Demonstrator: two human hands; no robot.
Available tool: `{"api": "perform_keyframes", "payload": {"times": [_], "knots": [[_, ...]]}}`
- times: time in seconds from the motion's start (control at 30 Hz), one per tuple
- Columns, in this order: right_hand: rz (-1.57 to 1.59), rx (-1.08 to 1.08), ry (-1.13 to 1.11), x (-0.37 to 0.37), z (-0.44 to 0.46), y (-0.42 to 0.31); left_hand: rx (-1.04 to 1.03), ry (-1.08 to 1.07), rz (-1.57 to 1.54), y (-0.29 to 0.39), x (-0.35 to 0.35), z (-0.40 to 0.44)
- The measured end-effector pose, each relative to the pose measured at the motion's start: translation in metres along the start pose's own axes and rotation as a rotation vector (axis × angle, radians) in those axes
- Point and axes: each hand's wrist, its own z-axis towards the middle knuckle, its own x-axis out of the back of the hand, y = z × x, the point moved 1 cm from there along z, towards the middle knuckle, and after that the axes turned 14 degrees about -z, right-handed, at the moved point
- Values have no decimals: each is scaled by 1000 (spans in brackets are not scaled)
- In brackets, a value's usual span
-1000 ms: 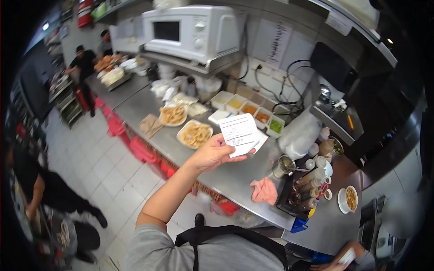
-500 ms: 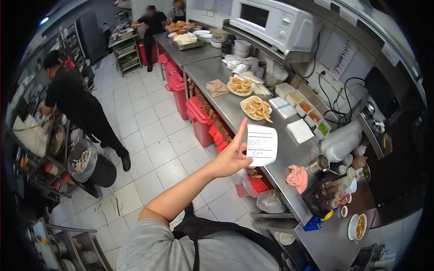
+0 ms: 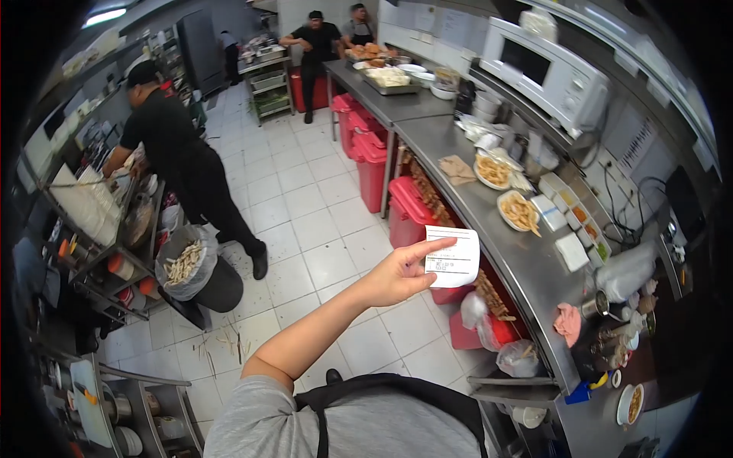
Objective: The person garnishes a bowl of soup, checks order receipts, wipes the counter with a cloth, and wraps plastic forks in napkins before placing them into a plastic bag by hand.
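Note:
My left hand [image 3: 397, 276] holds a white printed receipt [image 3: 452, 258] by its left edge, with the thumb and index finger on it. It is held up in front of me, over the tiled floor and beside the steel counter [image 3: 496, 229]. On that counter, beyond the receipt, are two white bowls of fries [image 3: 518, 211] [image 3: 493, 171], a brown napkin [image 3: 456, 169] and a folded white napkin [image 3: 571, 252]. A pink cloth [image 3: 567, 324] lies near the counter's edge. My right hand does not show.
A person in black [image 3: 179, 153] stands at the left shelves beside a bin [image 3: 195, 267]. Two more people [image 3: 314, 46] are at the back. Red bins [image 3: 408, 210] line the counter's underside. A microwave [image 3: 542, 72] sits above. Debris [image 3: 221, 343] lies on the floor.
The view has swung left, showing more floor and the left shelves. The receipt, still in my left hand, is now away from the counter top. My index finger, raised earlier, lies across it.

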Motion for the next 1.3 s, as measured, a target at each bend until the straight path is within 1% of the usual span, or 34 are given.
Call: {"api": "perform_keyframes", "payload": {"times": [0.07,0.17,0.23,0.3,0.33,0.37,0.47,0.53,0.6,0.63,0.73,0.77,0.87,0.9,0.93,1.0,1.1,1.2,1.3], "knots": [[-53,48,-65,-44,19,-28,-7,69,60,17,34,-31],[-107,74,-156,-96,39,-53,-78,341,178,64,95,-78],[-144,50,-189,-116,43,-53,-180,617,410,96,181,-110],[-163,5,-206,-129,47,-45,-301,970,511,139,285,-154],[-172,-29,-211,-133,47,-38,-500,1117,653,168,309,-178],[-178,-65,-211,-134,47,-28,-539,1297,1072,195,347,-210],[-182,-176,-182,-129,52,0,-653,1628,765,257,403,-287],[-182,-238,-165,-125,64,13,-673,1828,709,286,414,-320],[-178,-296,-145,-119,79,24,-652,1973,735,305,424,-344],[-177,-322,-132,-116,87,27,-692,1990,731,310,432,-354],[-176,-379,-104,-108,118,32,-629,2090,855,323,456,-369],[-169,-391,-94,-104,130,32,-599,2111,816,327,468,-371],[-157,-422,-70,-94,167,28,-618,2050,819,334,491,-357],[-157,-427,-64,-88,178,24,-652,1946,846,331,510,-353],[-161,-430,-58,-82,189,22,-635,1824,787,329,484,-324],[-164,-434,-52,-71,214,16,-709,1608,698,324,472,-286],[-173,-423,-53,-62,256,3,-769,1421,674,316,476,-251],[-180,-409,-62,-58,299,-11,-792,1411,682,313,489,-231],[-175,-379,-84,-67,345,-31,-830,1401,699,315,515,-216]]}}
